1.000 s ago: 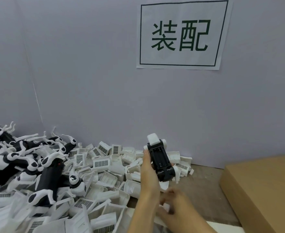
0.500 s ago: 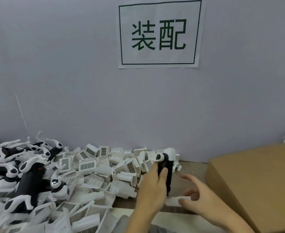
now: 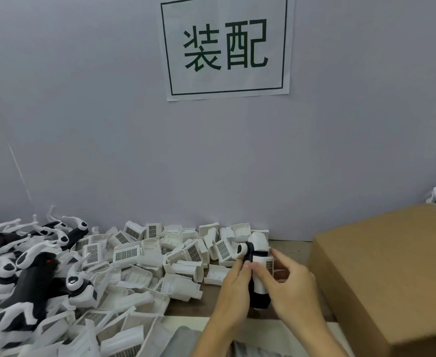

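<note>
Grey wall (image 3: 83, 112), parts pile (image 3: 134, 256) left. Housing (image 3: 260, 284) upright, white end up. Left hand (image 3: 233, 289) grips it; right hand (image 3: 291, 287) pinches its cover (image 3: 263, 262).

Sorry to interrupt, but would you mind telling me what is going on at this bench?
A person is assembling small plastic units. The left hand grips a black-and-white body upright, and the right hand pinches a white grille cover against its side; whether it has clicked in is unclear. Loose covers lie heaped behind, more bodies to the left, a cardboard box to the right.
</note>
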`<state>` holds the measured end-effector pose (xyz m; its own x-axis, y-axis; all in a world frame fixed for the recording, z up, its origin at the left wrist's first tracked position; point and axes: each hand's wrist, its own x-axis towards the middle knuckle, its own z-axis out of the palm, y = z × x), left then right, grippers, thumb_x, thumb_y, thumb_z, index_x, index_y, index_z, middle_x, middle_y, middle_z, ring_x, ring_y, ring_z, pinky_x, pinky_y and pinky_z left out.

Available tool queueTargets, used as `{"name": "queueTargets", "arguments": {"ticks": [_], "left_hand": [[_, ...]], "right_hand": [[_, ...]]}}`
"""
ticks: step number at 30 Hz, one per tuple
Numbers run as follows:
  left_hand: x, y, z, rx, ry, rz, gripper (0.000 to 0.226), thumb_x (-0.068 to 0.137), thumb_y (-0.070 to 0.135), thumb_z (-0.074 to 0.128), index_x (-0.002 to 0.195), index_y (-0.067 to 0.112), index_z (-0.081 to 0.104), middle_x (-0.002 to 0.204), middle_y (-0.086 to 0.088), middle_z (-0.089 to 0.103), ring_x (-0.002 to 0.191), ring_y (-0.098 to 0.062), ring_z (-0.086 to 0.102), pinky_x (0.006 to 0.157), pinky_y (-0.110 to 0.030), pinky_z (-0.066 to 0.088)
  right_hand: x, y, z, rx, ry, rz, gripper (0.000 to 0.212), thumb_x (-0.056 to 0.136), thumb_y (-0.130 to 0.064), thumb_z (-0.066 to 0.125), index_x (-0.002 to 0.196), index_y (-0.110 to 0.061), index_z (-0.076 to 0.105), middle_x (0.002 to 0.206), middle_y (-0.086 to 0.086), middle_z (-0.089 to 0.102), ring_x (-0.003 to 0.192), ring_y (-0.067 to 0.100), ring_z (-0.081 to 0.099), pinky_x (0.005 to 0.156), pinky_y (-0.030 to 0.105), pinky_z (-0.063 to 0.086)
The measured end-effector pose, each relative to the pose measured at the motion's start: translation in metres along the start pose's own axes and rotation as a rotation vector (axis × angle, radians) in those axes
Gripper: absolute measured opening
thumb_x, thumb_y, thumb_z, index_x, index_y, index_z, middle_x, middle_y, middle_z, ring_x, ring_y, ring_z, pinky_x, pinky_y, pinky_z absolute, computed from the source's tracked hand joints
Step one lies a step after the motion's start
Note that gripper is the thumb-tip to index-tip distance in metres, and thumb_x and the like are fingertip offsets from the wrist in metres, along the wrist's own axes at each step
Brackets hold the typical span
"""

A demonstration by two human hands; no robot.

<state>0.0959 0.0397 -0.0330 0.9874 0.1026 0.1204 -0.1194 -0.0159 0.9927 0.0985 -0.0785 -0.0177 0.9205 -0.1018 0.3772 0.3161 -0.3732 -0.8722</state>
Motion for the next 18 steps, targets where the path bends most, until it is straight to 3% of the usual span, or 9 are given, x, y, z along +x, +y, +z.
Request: {"name": "queueTargets", "arguments": {"ticks": [3,6,8,10,12,14,16,18], "left_hand": [[0.0046,-0.0027,-0.0007,-0.052,0.04,-0.018,0.031,0.109,0.023,0.036,0.099,0.048,0.053,0.082,0.046,0.063,0.084,0.031,0.055,0.07,0.004,0.041],[0.005,-0.0061,-0.0001,-0.085,0.026,-0.053,0.031,0.109,0.033,0.036,0.115,0.036,0.066,0.113,0.015,0.073,0.108,0.004,0.065,0.099,-0.02,0.049],[0.0032,-0.0064,0.0003,-0.089,0.028,-0.027,0.038,0.108,0.04,0.034,0.129,0.031,0.064,0.127,0.009,0.069,0.121,-0.001,0.06,0.11,-0.03,0.043],[0.003,-0.0074,0.0003,-0.053,0.024,0.021,0.04,0.108,0.043,0.032,0.136,0.033,0.058,0.135,0.016,0.062,0.127,0.006,0.052,0.113,-0.024,0.038],[0.0032,-0.0067,0.0003,-0.022,0.027,0.036,0.035,0.109,0.041,0.032,0.133,0.037,0.056,0.129,0.026,0.058,0.115,0.022,0.049,0.098,-0.003,0.037],[0.0047,-0.0067,0.0009,0.009,0.033,0.034,0.024,0.109,0.041,0.032,0.126,0.041,0.048,0.118,0.037,0.049,0.096,0.038,0.042,0.079,0.009,0.032],[0.0034,-0.0059,0.0022,0.034,0.02,0.041,0.025,0.108,0.043,0.031,0.132,0.044,0.04,0.117,0.038,0.046,0.096,0.038,0.04,0.083,0.008,0.029],[0.0026,-0.0073,0.004,0.066,-0.002,0.049,0.028,0.108,0.045,0.03,0.133,0.044,0.043,0.122,0.034,0.051,0.103,0.031,0.046,0.09,0.003,0.032]], "right_hand": [[-0.0016,-0.0038,0.0007,-0.082,-0.05,-0.067,0.074,0.083,-0.056,0.069,0.143,-0.014,0.054,0.112,-0.011,0.068,0.109,0.008,0.062,0.097,0.033,0.052],[-0.0027,-0.0052,-0.0021,-0.156,-0.085,-0.144,0.054,0.091,-0.047,0.065,0.136,-0.018,0.059,0.102,-0.018,0.062,0.094,-0.007,0.058,0.081,0.01,0.047],[-0.0044,-0.0057,-0.0019,-0.178,-0.139,-0.164,0.051,0.098,-0.043,0.056,0.144,-0.022,0.048,0.115,-0.018,0.057,0.102,-0.013,0.05,0.087,0.005,0.04],[-0.006,-0.005,-0.0001,-0.2,-0.212,-0.153,0.063,0.102,-0.043,0.047,0.157,-0.02,0.026,0.14,-0.013,0.046,0.126,-0.005,0.041,0.105,0.015,0.036],[-0.0057,-0.004,0.0019,-0.24,-0.217,-0.155,0.067,0.102,-0.043,0.046,0.159,-0.018,0.021,0.147,-0.008,0.043,0.135,0.006,0.038,0.111,0.023,0.035],[-0.0052,-0.004,0.003,-0.241,-0.139,-0.173,0.062,0.099,-0.042,0.054,0.152,-0.015,0.038,0.135,-0.006,0.056,0.125,0.011,0.052,0.105,0.027,0.045],[-0.0056,-0.0059,0.0031,-0.178,-0.001,-0.22,0.038,0.093,-0.04,0.064,0.126,-0.021,0.061,0.104,-0.011,0.068,0.095,0.005,0.065,0.084,0.025,0.055],[-0.0063,-0.0074,0.0018,-0.162,0.081,-0.251,0.014,0.089,-0.037,0.071,0.1,-0.036,0.063,0.082,-0.017,0.066,0.074,-0.001,0.063,0.066,0.017,0.053]]}}
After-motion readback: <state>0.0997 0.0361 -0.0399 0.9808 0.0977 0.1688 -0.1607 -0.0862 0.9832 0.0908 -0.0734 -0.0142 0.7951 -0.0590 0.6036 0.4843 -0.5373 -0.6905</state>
